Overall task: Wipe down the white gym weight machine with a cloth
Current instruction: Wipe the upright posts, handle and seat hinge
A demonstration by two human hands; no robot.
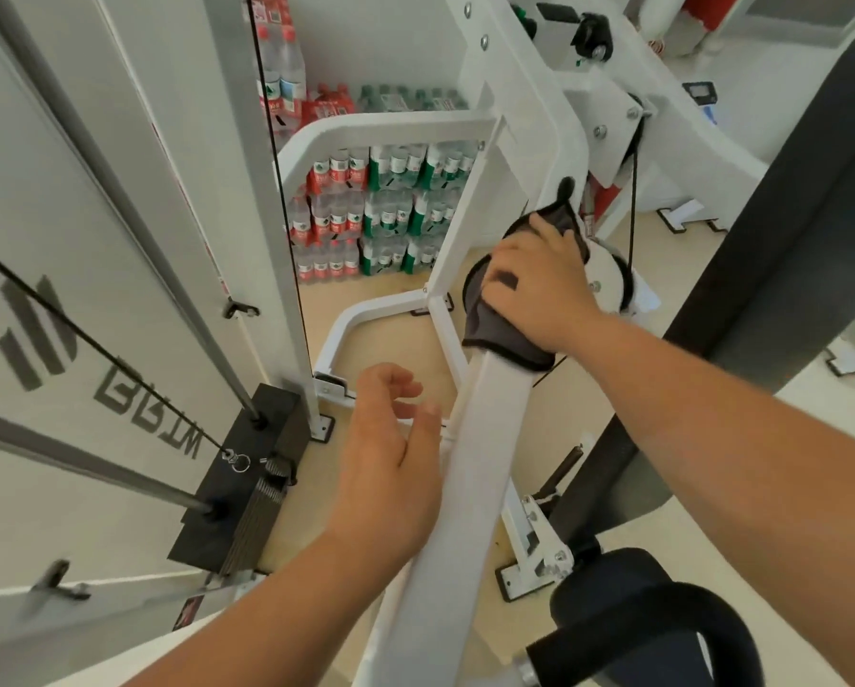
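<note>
- Left hand [390, 453]: bare, and so is all of its arm in view.
- Right hand [539, 290]: bare likewise, wrist and arm uncovered.

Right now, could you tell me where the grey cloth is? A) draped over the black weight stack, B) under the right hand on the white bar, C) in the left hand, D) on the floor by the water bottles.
B: the right hand grips the grey cloth around the white bar, while the left hand holds nothing.
</note>
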